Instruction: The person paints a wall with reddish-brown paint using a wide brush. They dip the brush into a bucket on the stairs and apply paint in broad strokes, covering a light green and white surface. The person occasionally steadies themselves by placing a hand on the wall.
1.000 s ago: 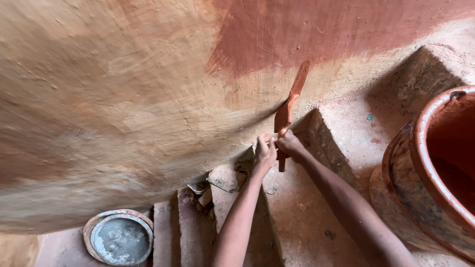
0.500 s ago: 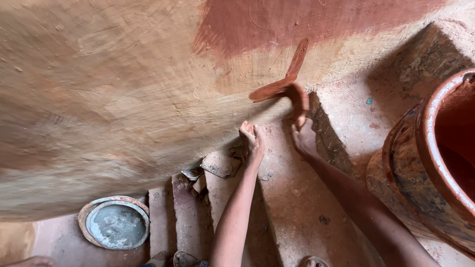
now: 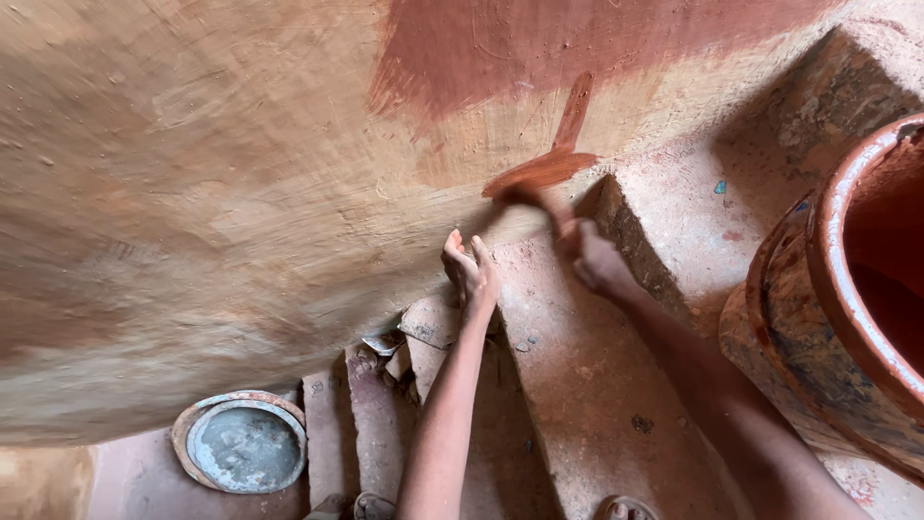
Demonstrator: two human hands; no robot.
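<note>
Setting: earthen work area, reddish-brown dirt floor, stepped clay blocks (image 3: 577, 385) under the big curved tan clay vessel wall (image 3: 192, 193) that fills my upper view; that wall is my landmark.
Coating: dark red slip patch (image 3: 539, 39) on the wall's upper right part; one fresh wet streak below it, at the brush tip.
Right hand (image 3: 595, 258): just below the wall's lower edge, clenched round the handle of the flat red-stained brush (image 3: 539, 175), bristles pressed on the wall.
Left hand (image 3: 469, 270): beside the right one, at the wall's lower edge, fingers loosely curled, grasping nothing I can see; touching the wall or the block, cannot tell which.
Change: a second ago the brush stood near upright on the wall; now it lies swung leftward, flatter, with a new short red smear under it. The left hand has drawn apart from the right.
Meaning: I judge a painting stroke in hand, red cover spreading down and left; most of the wall still bare tan.
Counts: two hands, one brush, one large red-rimmed clay pot (image 3: 847, 289) right of the wall, one round grey metal pan (image 3: 245, 445) below the wall's left part, a few clay shards (image 3: 385, 342) near it.
</note>
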